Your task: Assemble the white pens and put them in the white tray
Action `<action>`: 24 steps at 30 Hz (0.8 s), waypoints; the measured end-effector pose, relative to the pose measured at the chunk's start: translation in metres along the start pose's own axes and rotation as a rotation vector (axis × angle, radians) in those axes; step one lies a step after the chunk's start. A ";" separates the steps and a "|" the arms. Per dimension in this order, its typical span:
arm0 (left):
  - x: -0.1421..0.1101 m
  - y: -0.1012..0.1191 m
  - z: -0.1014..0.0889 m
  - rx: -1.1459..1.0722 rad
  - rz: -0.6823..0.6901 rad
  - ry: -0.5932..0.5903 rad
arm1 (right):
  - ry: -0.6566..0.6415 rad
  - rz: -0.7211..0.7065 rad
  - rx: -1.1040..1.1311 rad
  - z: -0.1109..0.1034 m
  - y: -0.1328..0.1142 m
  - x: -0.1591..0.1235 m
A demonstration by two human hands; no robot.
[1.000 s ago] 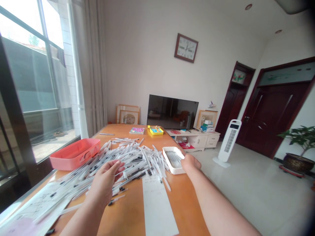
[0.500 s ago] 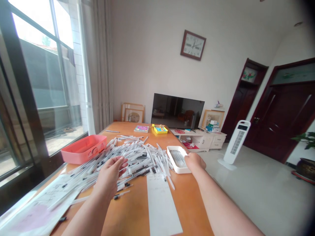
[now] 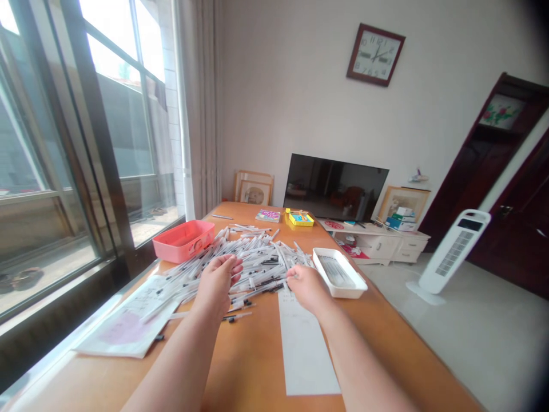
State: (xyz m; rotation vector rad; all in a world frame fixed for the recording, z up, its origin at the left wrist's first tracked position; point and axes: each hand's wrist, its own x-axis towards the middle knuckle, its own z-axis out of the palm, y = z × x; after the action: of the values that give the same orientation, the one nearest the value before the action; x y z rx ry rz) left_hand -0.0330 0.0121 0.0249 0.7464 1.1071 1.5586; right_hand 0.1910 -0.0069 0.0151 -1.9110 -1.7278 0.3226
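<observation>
Seen from the head camera, a big orange wood table fills the lower part of the view. On it lies a messy heap of thin plastic pens, clear with black tips, all crossing over each other. The heap sits in the middle of the table, right under the hands.

The left hand is open wide, with its palm turned up and its fingers spread a bit, at the near edge of the heap. I see no pen held in it. The right hand has its fingers bunched up at the right edge of the heap, touching or almost touching some pens. Its grip looks narrow, but I cannot tell if a pen is pinched in it (the fingers hide that spot).

These pens look light, stiff and smooth, so I think they would roll and slip easily. A good place to take hold of one is the middle of its long body, with a finger and thumb.

Just right of the heap is a white tray, with pens lying side by side in it, all pointing the same way. Left of the heap is a pink plastic box, and I can see only its pink inside. A few loose pens lie just below the heap, beside the left hand, near a long white paper strip.
</observation>
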 end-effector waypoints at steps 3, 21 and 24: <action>0.001 0.000 -0.002 -0.014 -0.010 0.019 | -0.084 -0.080 -0.031 0.019 -0.018 -0.003; 0.005 0.005 -0.008 -0.159 -0.033 0.056 | -0.120 -0.295 -0.308 0.060 -0.034 0.000; 0.004 0.005 -0.008 -0.159 -0.037 0.062 | -0.124 -0.280 -0.281 0.062 -0.031 0.000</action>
State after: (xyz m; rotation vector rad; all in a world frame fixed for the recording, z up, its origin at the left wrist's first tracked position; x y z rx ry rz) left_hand -0.0432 0.0138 0.0265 0.5704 1.0226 1.6265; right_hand 0.1330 0.0086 -0.0193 -1.8315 -2.1906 0.0971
